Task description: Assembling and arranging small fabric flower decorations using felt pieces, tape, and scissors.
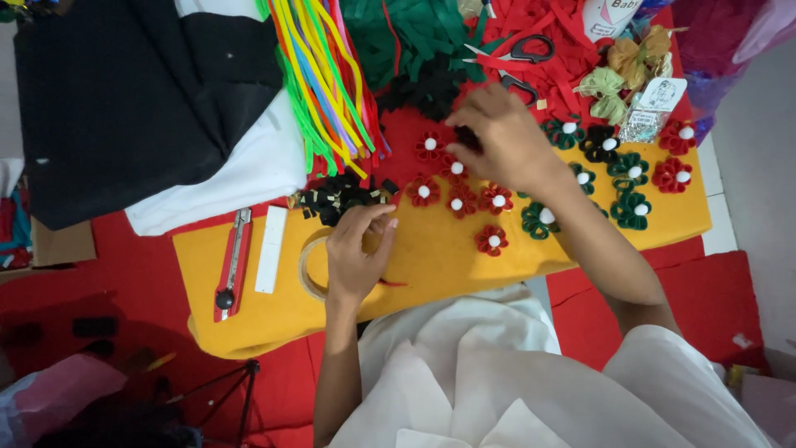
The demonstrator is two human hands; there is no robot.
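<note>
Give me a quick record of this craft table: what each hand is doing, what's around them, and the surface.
Left hand: rests on a tape roll
Right hand: reaches to dark petal pieces above the red flowers
Finished work: red, green flowers and one black, with white centres
Tools: red box cutter, scissors
Surface: yellow mat
Other: coloured pipe cleaners

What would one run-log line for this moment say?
left hand: on tape roll | right hand: reaching among red ribbon flowers | surface: yellow board
</note>
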